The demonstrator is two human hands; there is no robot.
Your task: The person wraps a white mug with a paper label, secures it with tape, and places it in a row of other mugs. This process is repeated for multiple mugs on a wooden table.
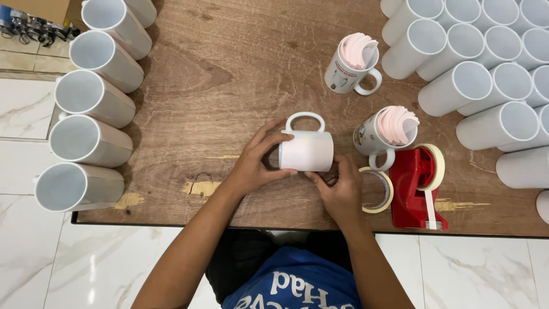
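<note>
Where the wooden counter (229, 74) meets its near edge, one white mug (306, 150) lies on its side near the middle, handle pointing away from the person, a pale pink sheet wrapped around its body.

Left hand (254, 166): grip closed around the mug's left end, fingers curled over the top, thumb beneath.
Right hand (342, 189): fingertips pressed to the mug's lower right edge; grip partly closed, pinching at the sheet, though what lies under the fingers cannot be told.

Containers with contents:
- Printed mug (346, 71), upright, beyond the held mug; holds a fanned stack of pink sheets (355, 48).
- Second printed mug (374, 137), just right of the held mug; holds a like stack of pink sheets (396, 123).

Containers, contents not visible or empty:
- Row of wrapped mugs (86, 140) lying on their sides along the left edge, mouths toward the camera, interiors bare.
- Group of white mugs (486, 74) on their sides at the right, closely packed.

Other items:
- Loose roll of tape (378, 190), flat, touching the right hand.
- Red tape dispenser (414, 186) with a mounted roll, just right of it.
</note>
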